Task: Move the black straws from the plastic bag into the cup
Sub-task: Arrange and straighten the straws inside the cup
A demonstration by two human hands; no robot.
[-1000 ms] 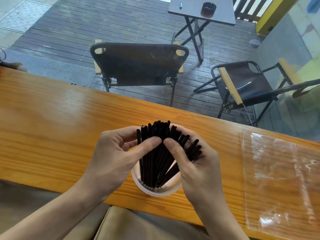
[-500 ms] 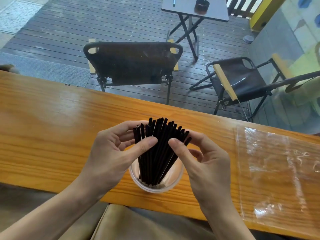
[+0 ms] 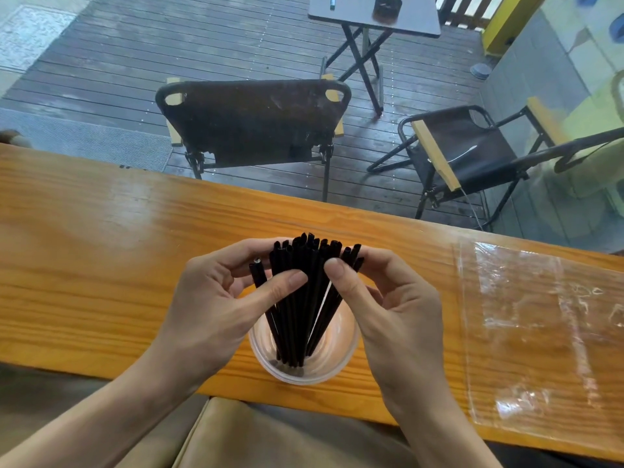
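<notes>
Head view: at lower centre, black straws (image 3: 300, 298) stand in the cup (image 3: 304, 363) on the table (image 3: 101, 265), pinched by left hand (image 3: 216, 309) and right hand (image 3: 388, 315). Tips should be gathered evenly before release. The plastic bag (image 3: 540, 325) lies at right.

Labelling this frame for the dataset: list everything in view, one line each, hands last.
straws: one bundle, black, standing in the cup, tops fanned out
cup: 1, clear plastic, near edge of the counter
plastic bag: 1, clear, flat on the counter, right of the cup
counter: 1, orange wood, foreground
chairs: 2, black, on the deck beyond
table: 1, grey, top of the view
left hand: pinches the straw tops
right hand: pinches the straw tops
</notes>
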